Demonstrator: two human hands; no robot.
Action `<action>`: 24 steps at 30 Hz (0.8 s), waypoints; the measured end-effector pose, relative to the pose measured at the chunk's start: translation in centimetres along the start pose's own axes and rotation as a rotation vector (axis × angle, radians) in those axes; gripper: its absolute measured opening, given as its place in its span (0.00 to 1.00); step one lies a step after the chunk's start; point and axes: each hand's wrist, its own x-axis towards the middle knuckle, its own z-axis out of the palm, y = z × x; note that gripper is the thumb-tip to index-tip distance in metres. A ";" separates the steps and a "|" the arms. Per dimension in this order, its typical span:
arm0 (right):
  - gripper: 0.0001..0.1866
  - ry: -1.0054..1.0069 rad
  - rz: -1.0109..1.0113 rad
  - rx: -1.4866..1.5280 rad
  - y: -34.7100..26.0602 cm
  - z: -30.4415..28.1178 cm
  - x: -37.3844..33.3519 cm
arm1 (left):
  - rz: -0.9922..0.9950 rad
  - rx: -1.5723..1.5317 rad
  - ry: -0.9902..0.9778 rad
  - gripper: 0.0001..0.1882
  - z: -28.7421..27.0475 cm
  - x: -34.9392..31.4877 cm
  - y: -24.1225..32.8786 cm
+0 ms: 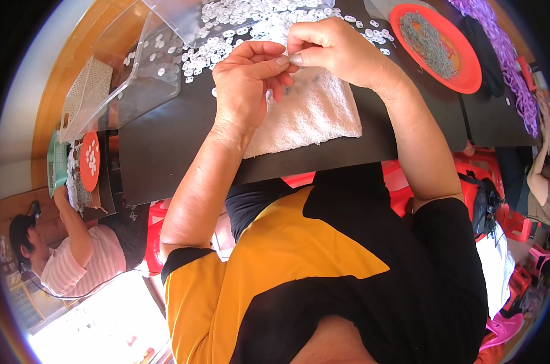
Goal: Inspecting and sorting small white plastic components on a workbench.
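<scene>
My left hand [246, 79] and my right hand [338, 51] meet over a folded white towel [314, 121] on the dark table. Thumb and finger of each are pinched together, the tips almost touching. Whatever sits between them is too small or too hidden to make out. Just beyond the hands spreads a heap of small white oval pieces with holes [208, 53]. To the right of my right hand, a red plate [467, 71] carries a pile of thin grey metal pieces [429, 45].
Clear plastic bins [129, 79] stand at the left, loose white pieces near them. Purple cord or netting [499, 48] lies at the far right. A co-worker [81, 249] sits at the left by a red plate [89, 162] of white pieces and a green basket [57, 161].
</scene>
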 end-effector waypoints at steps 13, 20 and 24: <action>0.04 0.137 -0.025 -0.007 -0.7 -0.9 0.3 | 0.081 0.553 -0.126 0.08 0.5 -2.1 -1.5; 0.04 0.167 -0.029 0.108 -1.1 -1.1 0.2 | -0.049 0.293 0.013 0.07 1.0 -1.3 0.9; 0.03 0.170 0.012 0.288 -1.3 -0.7 0.2 | -0.111 -0.050 -0.069 0.08 0.3 -0.3 1.3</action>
